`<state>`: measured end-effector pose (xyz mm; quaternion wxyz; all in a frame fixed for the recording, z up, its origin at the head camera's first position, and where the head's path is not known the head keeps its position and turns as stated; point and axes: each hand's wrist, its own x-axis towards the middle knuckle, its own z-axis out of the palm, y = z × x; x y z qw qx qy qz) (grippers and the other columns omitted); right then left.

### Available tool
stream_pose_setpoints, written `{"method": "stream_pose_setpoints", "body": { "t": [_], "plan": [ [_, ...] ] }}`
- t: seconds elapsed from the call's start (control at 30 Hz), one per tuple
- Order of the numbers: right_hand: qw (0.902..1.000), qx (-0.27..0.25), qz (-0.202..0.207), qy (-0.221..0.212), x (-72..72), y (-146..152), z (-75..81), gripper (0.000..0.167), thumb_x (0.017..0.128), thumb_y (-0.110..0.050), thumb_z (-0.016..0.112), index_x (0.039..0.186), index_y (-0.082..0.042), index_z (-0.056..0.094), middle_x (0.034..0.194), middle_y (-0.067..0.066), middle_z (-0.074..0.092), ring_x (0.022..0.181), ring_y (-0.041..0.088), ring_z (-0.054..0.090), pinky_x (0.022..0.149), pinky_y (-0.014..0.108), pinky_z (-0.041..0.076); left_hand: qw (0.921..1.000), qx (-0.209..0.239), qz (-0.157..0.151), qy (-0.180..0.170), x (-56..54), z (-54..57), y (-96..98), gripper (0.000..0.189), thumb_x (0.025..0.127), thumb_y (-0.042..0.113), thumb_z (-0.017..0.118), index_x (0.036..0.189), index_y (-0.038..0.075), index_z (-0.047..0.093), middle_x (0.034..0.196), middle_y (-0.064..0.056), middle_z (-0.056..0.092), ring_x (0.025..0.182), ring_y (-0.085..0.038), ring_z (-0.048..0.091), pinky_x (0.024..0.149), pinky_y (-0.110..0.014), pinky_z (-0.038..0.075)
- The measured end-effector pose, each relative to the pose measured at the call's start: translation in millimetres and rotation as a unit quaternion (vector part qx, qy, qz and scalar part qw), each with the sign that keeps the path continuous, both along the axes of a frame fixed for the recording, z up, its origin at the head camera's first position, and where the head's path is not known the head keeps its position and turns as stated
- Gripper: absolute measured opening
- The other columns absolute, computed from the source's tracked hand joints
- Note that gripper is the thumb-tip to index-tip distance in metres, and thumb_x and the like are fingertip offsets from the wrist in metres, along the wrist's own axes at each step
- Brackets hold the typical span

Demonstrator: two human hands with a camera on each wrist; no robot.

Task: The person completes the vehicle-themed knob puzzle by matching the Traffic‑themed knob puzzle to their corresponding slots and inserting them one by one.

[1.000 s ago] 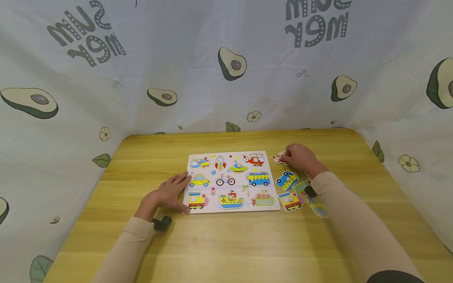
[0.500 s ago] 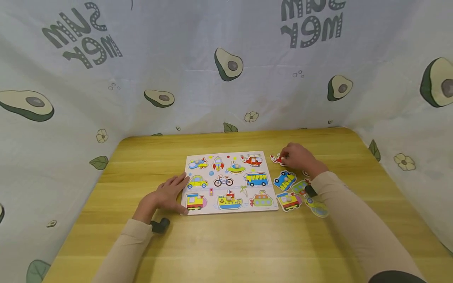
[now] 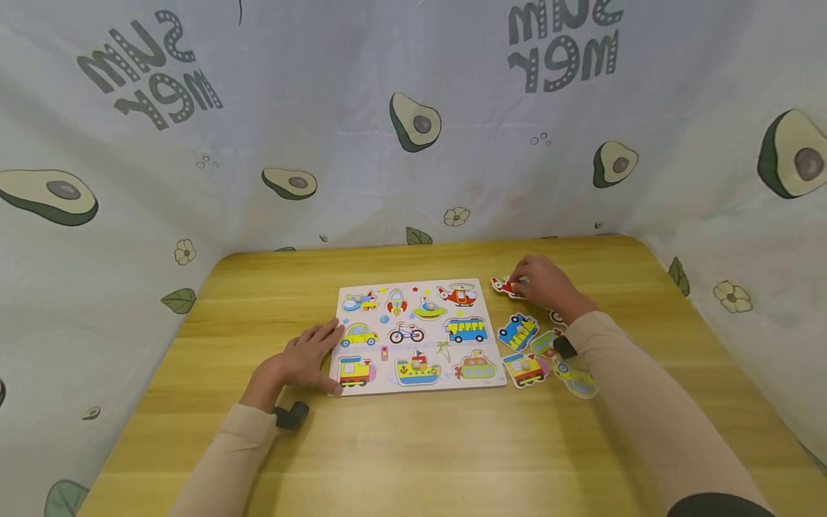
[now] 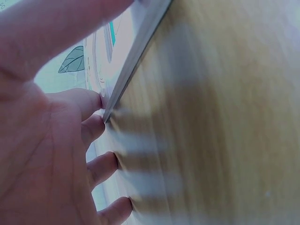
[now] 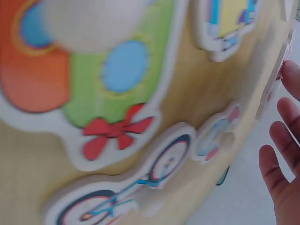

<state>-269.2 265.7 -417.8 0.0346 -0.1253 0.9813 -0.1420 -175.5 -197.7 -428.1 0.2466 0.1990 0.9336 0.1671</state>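
head view, left hand [image 3: 302,360] splayed against board [image 3: 434,337], right hand [image 3: 548,285] pinching helicopter piece [image 3: 501,286]

Head view: bright, diffuse light; pale sheen on the desk [image 3: 413,445]; soft shadows beside both sleeves [image 3: 226,452]. Left wrist view: hazy; puzzle board [image 4: 123,51] washed out, blurred shadow bands beside the fingers [image 4: 102,168]. Right wrist view: nearest knob [image 5: 93,21] out of focus.

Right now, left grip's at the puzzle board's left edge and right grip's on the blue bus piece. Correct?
No: head view shows the right grip on the red helicopter piece, not the blue bus piece. Left grip at the left edge of the puzzle board: correct.
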Motion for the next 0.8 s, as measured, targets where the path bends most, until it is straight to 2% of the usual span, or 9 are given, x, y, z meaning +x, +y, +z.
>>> {"method": "stream_pose_setpoints", "body": {
  "t": [0.23,0.57,0.8],
  "plan": [
    [0.9998,-0.011,-0.015,-0.010,-5.1,-12,9.4,0.017,0.093,-0.014,0.068,0.103,-0.004,0.076,0.118,0.019,0.061,0.111,0.037,0.053,0.102,0.053,0.046,1.0000,0.004,-0.001,0.008,1.5,-0.5,-1.9,0.114,0.074,0.050,0.081,0.159,0.008,0.018,0.168,-0.015,0.009,0.151,-0.047,0.011,0.116,-0.073,0.013],
    [0.9998,-0.005,0.007,-0.016,-6.2,-31,19.2,0.014,0.093,-0.014,0.069,0.098,-0.004,0.077,0.116,0.017,0.062,0.110,0.035,0.052,0.099,0.050,0.047,1.0000,0.006,0.000,0.004,0.1,-1.9,-1.0,0.113,0.074,0.047,0.082,0.159,0.008,0.019,0.168,-0.015,0.010,0.152,-0.046,0.012,0.117,-0.071,0.014],
    [0.9991,-0.028,0.032,0.004,-9.9,-42,27.1,0.012,0.091,-0.012,0.069,0.095,-0.004,0.077,0.113,0.018,0.064,0.105,0.035,0.055,0.096,0.050,0.049,1.0000,0.005,-0.001,0.005,-1.2,-2.8,-2.3,0.114,0.074,0.048,0.082,0.159,0.007,0.018,0.168,-0.016,0.009,0.151,-0.047,0.011,0.115,-0.072,0.015]
  ]
}}
